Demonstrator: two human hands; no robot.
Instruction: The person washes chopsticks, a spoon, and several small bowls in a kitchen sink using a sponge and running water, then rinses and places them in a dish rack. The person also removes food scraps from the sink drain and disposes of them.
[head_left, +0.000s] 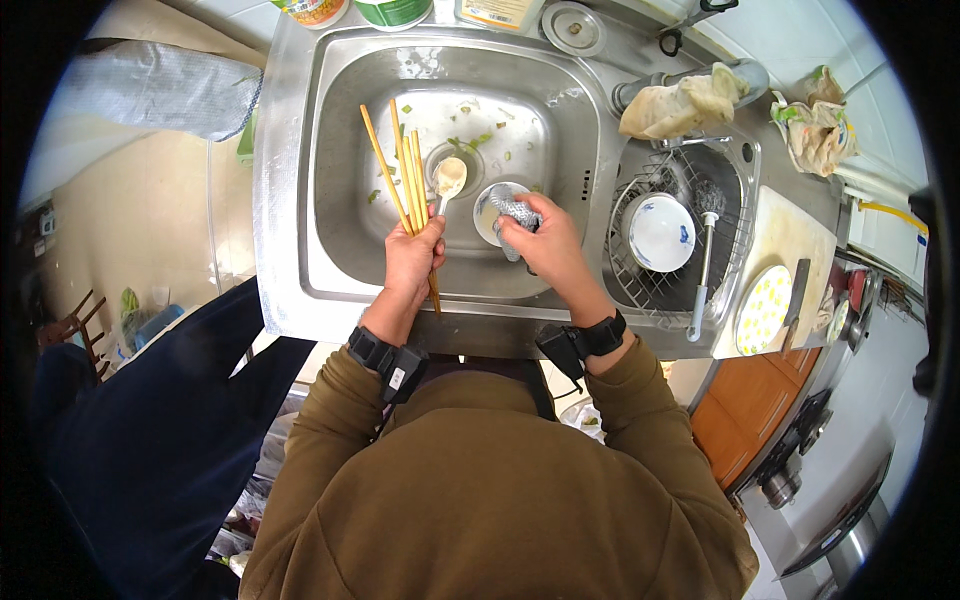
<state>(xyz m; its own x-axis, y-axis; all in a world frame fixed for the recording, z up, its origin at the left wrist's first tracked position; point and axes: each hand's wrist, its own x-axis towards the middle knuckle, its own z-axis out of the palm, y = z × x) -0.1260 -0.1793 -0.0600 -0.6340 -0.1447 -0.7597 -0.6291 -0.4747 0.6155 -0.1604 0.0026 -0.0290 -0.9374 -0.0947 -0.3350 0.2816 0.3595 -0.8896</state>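
My left hand (411, 261) grips a bundle of several wooden chopsticks (409, 180) together with a spoon (450, 177), all pointing toward the far side of the sink. Pale residue coats the spoon's bowl. In my right hand (553, 244) is a bunched grey checked dishcloth (516, 211). Below that cloth, a small white bowl (484, 217) with a blue pattern sits in the stainless steel sink (352, 247), partly hidden by the hand and cloth. Green vegetable scraps (471, 141) lie around the drain.
A wire basket (616, 251) in the smaller right basin holds a white bowl (661, 232); a long-handled scrubber (705, 247) lies there. A cutting board (780, 214) carries a patterned plate (763, 309) and a knife (796, 296). Another person's dark-clad leg (165, 405) is at left.
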